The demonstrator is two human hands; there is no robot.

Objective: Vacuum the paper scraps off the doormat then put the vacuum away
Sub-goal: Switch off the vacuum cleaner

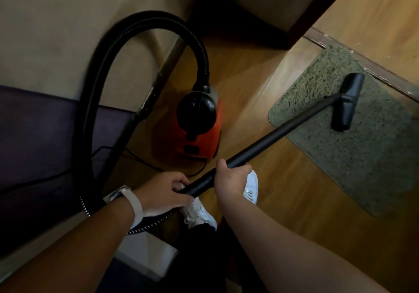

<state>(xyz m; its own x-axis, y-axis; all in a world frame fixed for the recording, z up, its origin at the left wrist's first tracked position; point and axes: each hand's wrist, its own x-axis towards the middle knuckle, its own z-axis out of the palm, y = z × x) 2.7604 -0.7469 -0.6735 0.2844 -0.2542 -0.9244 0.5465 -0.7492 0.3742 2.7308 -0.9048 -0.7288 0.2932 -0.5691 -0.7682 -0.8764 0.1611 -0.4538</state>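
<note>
Vacuum wand (283,134) (smooth, black) over shaggy doormat (362,168).

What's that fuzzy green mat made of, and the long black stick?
The green rectangular doormat looks like coarse looped fibre, matte and nubbly, perhaps synthetic. The long black vacuum wand seems smooth hard plastic, possibly metal: it shows a faint sheen along its length.

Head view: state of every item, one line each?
floor nozzle, on doormat
wand, angled down toward doormat
doormat, flat, no scraps visible
canister, upright, hose attached
left hand, grips wand's rear end
right hand, grips wand further forward
</note>
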